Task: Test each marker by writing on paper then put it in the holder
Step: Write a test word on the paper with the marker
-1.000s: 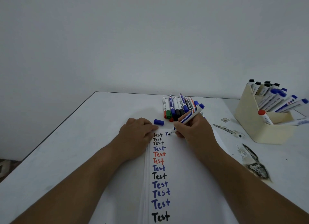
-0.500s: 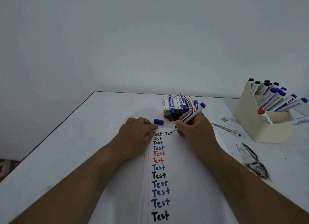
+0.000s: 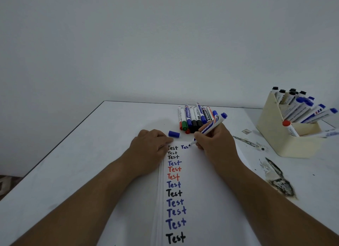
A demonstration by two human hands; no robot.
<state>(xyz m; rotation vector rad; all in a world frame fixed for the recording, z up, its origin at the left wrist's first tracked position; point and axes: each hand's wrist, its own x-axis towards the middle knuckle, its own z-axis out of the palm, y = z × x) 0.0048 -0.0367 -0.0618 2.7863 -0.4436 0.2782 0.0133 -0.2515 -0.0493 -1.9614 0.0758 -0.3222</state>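
My right hand (image 3: 215, 140) grips an uncapped blue marker (image 3: 210, 127) with its tip on the white paper (image 3: 211, 200), beside the blue letters "Tes" at the top of a second column. A column of "Test" words in black, blue and red runs down the sheet. Knuckles up, my left hand (image 3: 151, 146) rests on the paper's top left corner with its fingers bent. The marker's blue cap (image 3: 173, 134) lies loose just beyond my left fingers. A pile of capped markers (image 3: 195, 118) lies behind the paper. The cream holder (image 3: 271, 128) at the right contains several markers.
The white table (image 3: 91, 154) ends at a dark edge on the left and meets a plain wall behind. Peeled, dark damaged patches (image 3: 277, 179) mark the tabletop right of the paper, in front of the holder.
The marker tip has moved slightly right as the blue word grew from "T" to "Tes". My left hand has stayed in place.
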